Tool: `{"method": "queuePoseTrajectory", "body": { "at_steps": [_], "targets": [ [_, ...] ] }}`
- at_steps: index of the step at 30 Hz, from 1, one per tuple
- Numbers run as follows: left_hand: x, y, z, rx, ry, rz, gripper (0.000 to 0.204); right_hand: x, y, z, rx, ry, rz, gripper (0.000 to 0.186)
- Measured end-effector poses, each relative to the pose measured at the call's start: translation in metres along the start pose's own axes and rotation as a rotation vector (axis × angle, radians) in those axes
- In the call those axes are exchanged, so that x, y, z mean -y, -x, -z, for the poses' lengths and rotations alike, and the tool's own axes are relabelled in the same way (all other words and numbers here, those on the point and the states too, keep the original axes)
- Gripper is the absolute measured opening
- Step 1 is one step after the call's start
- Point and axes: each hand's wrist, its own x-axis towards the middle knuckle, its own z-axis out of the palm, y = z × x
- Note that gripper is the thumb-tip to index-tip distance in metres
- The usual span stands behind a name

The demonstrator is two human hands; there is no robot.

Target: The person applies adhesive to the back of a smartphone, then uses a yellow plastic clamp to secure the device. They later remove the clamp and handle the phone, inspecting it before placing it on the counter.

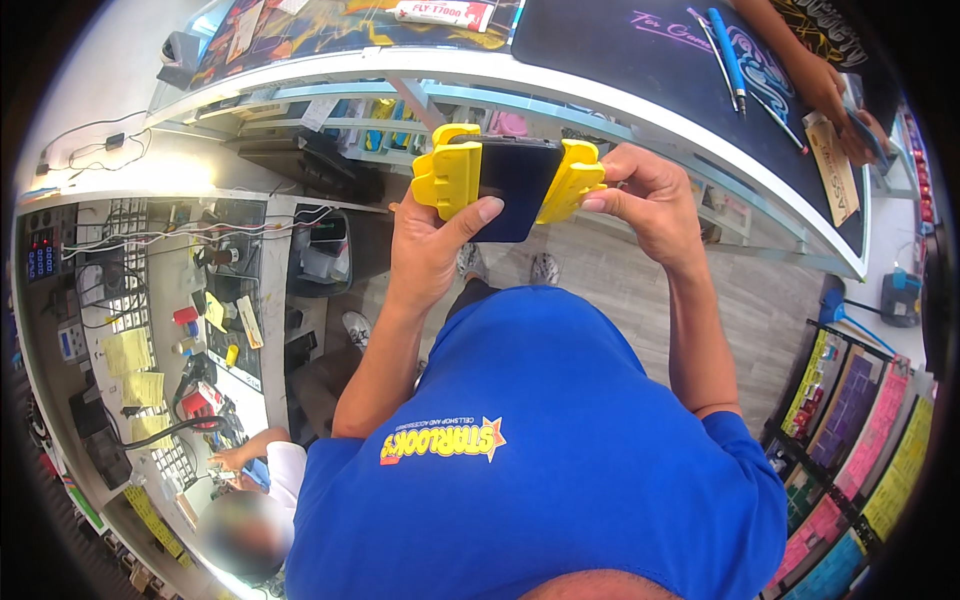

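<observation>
In the head view, a dark phone (pixel 522 195) is held up between the person's two hands, in front of the counter (pixel 640 97) edge. Its underside is hidden, and its screen is too dark to make out anything on it. Yellow clips grip both long sides: the left clips (pixel 447 178) and the right clips (pixel 572 180), bunched so closely that their number is hard to tell.

The left hand (pixel 428 235) grasps the phone and the left clips, thumb over the front; its other fingers are mostly hidden behind. The right hand (pixel 652 200) pinches the outer edge of the right clips between thumb and bent forefinger; how hard it presses, I cannot tell.

On the counter, a white and red tube (pixel 445 14) lies near the top edge, and a blue pen (pixel 728 55) lies on a black mat (pixel 610 38) cut off above. At upper right, a co-worker's hands (pixel 835 100) hold something unclear.
</observation>
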Motion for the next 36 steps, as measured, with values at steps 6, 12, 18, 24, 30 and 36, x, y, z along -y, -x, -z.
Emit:
{"method": "queuePoseTrajectory", "body": {
  "at_steps": [6,12,18,24,30,36],
  "targets": [
    [0.0,0.002,-0.002,-0.014,-0.029,-0.016,0.027,-0.001,-0.005,-0.001,0.041,0.057,0.054,0.018],
    [-0.001,0.005,-0.008,-0.015,-0.025,-0.008,0.025,0.002,-0.007,-0.009,0.039,-0.027,0.077,0.018],
    [-0.005,0.005,-0.006,-0.009,-0.033,0.064,0.041,-0.001,-0.005,-0.012,0.061,-0.108,0.023,0.031],
    [-0.004,0.003,-0.021,-0.054,0.083,0.012,0.035,0.002,0.003,-0.035,0.113,-0.377,-0.142,0.055],
    [-0.008,0.003,-0.03,-0.022,0.171,0.056,0.039,-0.016,0.008,-0.051,0.087,-0.442,-0.209,0.048],
    [-0.02,0.0,-0.03,-0.097,0.107,-0.169,0.05,-0.014,0.013,-0.054,0.084,-0.334,-0.141,0.043]
  ]
}}
